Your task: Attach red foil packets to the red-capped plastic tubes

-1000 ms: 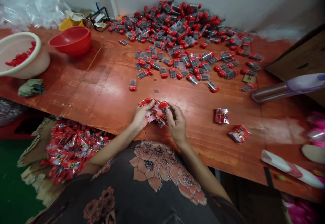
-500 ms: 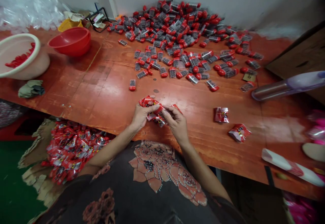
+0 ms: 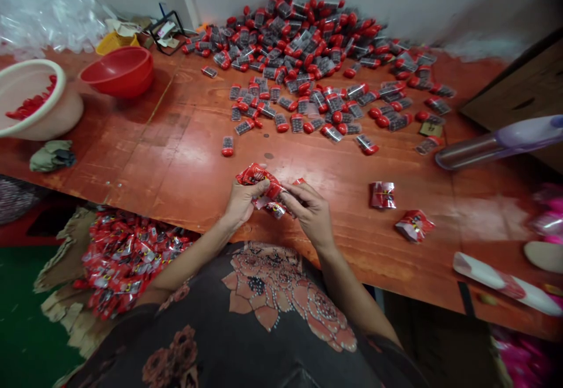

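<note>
Several shiny red printed packets (image 3: 259, 178) are bunched together above the table's near edge. My left hand (image 3: 241, 201) is closed around their left side, thumb on top. At their right end my right hand (image 3: 311, 209) pinches a packet edge; a bit of red wrapper pokes out behind its fingers. What the packets contain is hidden. Beyond my hands lies a single clear container with a red cap (image 3: 227, 146). Off to the right, a red packet (image 3: 382, 194) and another crumpled packet (image 3: 414, 225) rest on the wood.
A large heap of red-capped clear containers (image 3: 303, 48) covers the table's back. At left stand a white tub (image 3: 65, 106) holding red pieces and a red bowl (image 3: 118, 71). Many red packets (image 3: 127, 259) lie below the left edge. A clear tumbler (image 3: 475, 149) lies at right.
My right hand has shifted slightly right, its fingers a little more spread over the packet edge. My left hand keeps its hold on the bunch. The whole view has shifted slightly.
</note>
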A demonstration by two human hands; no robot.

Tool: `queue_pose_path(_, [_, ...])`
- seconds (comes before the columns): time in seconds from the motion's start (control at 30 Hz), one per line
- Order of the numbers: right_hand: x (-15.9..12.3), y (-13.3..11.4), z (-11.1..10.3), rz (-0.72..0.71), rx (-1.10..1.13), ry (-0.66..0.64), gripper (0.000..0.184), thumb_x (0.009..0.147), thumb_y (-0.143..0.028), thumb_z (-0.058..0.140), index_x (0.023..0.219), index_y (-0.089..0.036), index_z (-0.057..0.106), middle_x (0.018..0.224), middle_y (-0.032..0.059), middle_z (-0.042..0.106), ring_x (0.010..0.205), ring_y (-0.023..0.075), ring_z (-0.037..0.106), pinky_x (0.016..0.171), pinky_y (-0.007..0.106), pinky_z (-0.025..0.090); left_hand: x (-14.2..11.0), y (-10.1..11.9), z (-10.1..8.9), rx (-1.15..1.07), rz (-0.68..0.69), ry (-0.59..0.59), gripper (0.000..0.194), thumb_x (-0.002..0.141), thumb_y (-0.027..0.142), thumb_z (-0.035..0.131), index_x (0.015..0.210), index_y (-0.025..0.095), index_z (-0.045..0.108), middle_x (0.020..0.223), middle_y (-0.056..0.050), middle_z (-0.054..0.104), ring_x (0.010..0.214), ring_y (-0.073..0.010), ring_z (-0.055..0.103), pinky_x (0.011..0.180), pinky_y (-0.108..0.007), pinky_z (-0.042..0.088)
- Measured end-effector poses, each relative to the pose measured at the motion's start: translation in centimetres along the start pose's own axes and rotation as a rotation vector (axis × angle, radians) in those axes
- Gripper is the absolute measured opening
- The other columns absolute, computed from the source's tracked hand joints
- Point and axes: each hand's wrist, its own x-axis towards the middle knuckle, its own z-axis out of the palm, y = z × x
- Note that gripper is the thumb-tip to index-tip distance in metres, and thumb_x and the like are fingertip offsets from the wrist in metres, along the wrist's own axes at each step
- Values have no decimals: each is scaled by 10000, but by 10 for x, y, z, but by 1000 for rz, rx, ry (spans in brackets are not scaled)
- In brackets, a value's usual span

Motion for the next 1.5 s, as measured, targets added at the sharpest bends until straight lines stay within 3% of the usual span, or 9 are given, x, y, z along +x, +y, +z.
queue_pose_path(0.2, [-2,0,3,-67,-36,16,247,890,-286,626,1105,-306,747,851,25,629,746,163,581,665,338,486,-5,3,0,35,1,-20,435,506,209,920,905,224,745,741,26,708,650,-111,637,642,-231,530])
queue_pose_path(0.57, [2,0,-4,-119,-49,-30,228,883,-285,646,1079,-321,756,788,4,602,708,151,562,641,325,457,-7,7,4,-51,-83,74,401,503,220,915,856,212,725,725,23,680,615,-105,605,650,-262,521])
queue_pose_path(0.7, [1,2,-1,-145,-68,-18,232,893,-277,641,1095,-313,749,795,6,616,702,152,564,654,332,471,-11,4,2,-7,-85,22,423,531,231,907,911,219,720,762,18,693,639,-116,626,650,-272,532])
queue_pose_path(0.83, [-2,4,2,-221,-152,33,267,927,-282,594,1161,-330,714,936,36,678,839,190,622,764,381,517,-16,4,3,64,-47,-24,416,553,215,900,927,240,719,777,24,711,651,-121,642,636,-258,535])
queue_pose_path(0.97, [-2,7,-1,-290,-231,-21,286,943,-269,576,1192,-355,686,988,39,685,888,202,640,798,396,533,-18,7,3,98,-51,-36,435,548,198,902,942,248,727,778,22,718,651,-124,645,632,-259,541])
queue_pose_path(1.2, [-2,8,-2,-337,-278,-58,379,952,-237,556,1296,-389,590,1084,41,676,969,222,635,846,417,542,-16,6,3,33,-18,37,320,606,304,885,881,256,729,782,12,711,673,-129,646,612,-253,524])
queue_pose_path(1.37, [-3,13,5,-407,-369,-121,484,966,-217,498,1410,-409,478,1109,64,629,1011,235,622,889,426,538,-19,6,4,38,28,48,344,539,267,914,826,239,726,740,36,699,619,-95,609,602,-226,513])
queue_pose_path(1.5, [-5,20,8,-450,-383,-93,511,978,-197,467,1439,-414,432,1106,71,606,1010,235,613,866,420,546,-19,7,6,5,-9,91,299,554,329,906,710,200,685,671,30,671,570,-90,581,572,-225,493])
